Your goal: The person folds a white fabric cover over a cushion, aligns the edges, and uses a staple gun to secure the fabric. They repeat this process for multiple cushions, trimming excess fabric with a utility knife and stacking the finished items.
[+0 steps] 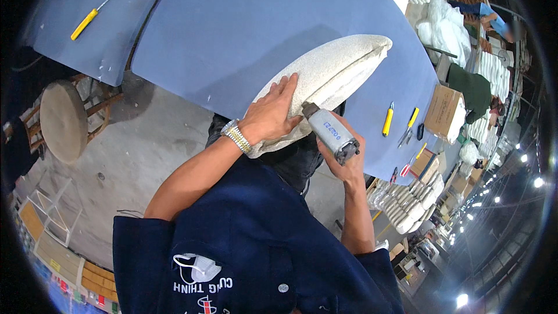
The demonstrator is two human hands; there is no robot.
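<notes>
Cushion (331,75), cream and nubbly in texture, lies tilted at the near edge of the blue work table (250,29), its near end hidden under the left hand (273,116) and partly behind the tool. That hand presses flat on the fabric, fingers spread, a metal watch (239,137) at the wrist. The right hand (344,157) is wrapped tight round a grey cylindrical power tool (332,134), whose nose meets the cushion's seam; the tip itself is hard to make out. Far left on the table lies a long tool with a yellow handle (86,23); at the right edge sit more yellow-handled tools (387,121). Below the table, concrete floor (145,145) and a round wooden stool (63,119) at the left. At the right, stacked white padding (447,23) and a cardboard box (444,110) curve away, blurred toward the rim.
</notes>
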